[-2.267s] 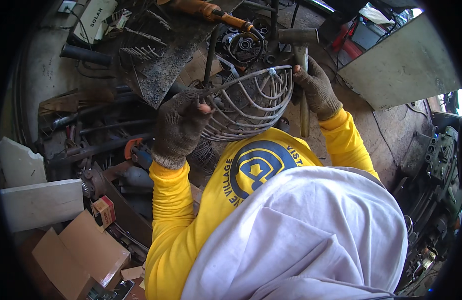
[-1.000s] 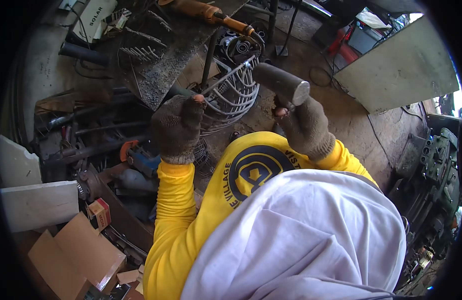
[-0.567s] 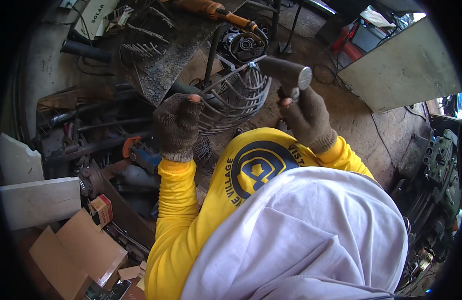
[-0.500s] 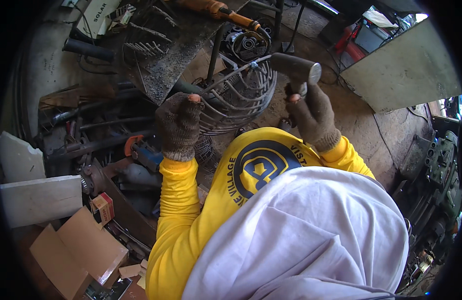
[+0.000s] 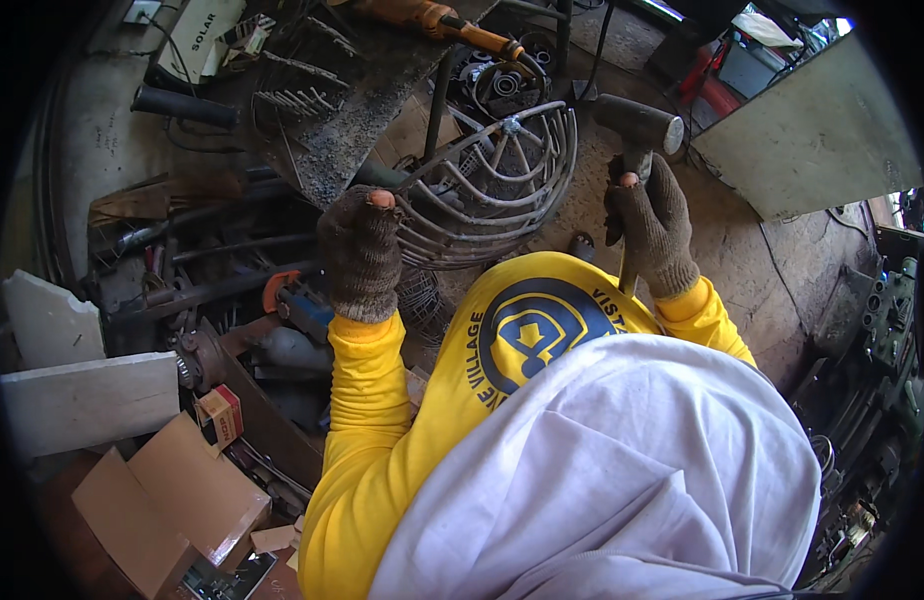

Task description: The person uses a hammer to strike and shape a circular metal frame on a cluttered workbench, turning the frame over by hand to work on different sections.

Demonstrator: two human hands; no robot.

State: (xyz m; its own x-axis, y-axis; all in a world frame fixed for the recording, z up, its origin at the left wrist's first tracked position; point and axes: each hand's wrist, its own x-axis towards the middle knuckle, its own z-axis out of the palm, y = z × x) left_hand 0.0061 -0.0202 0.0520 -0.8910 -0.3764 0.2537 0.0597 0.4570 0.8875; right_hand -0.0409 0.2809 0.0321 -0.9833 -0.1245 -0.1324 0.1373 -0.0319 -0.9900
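Note:
My left hand (image 5: 360, 255), in a brown knit glove with the thumb tip bare, is closed on the left end of a rounded basket (image 5: 487, 213) of bent metal rods. The basket's ribs meet at a joint on its far rim. To the right, my gloved right hand (image 5: 654, 228) is wrapped round the handle of a hammer (image 5: 637, 122). The heavy metal head is raised beside the basket's right side, apart from it. Part of the handle shows below my fist.
A dusty metal worktable (image 5: 352, 140) carries metal rods and an orange power tool (image 5: 412, 15). Metal scrap and a cardboard box (image 5: 197, 485) crowd my left. At right stand a pale panel (image 5: 812, 130) and dark machinery (image 5: 882, 340). Cables cross the floor (image 5: 752, 260).
The hammer and my right hand have moved right, away from the basket. The basket has shifted a little to the right and turned, showing more of its inside. My left hand keeps its hold.

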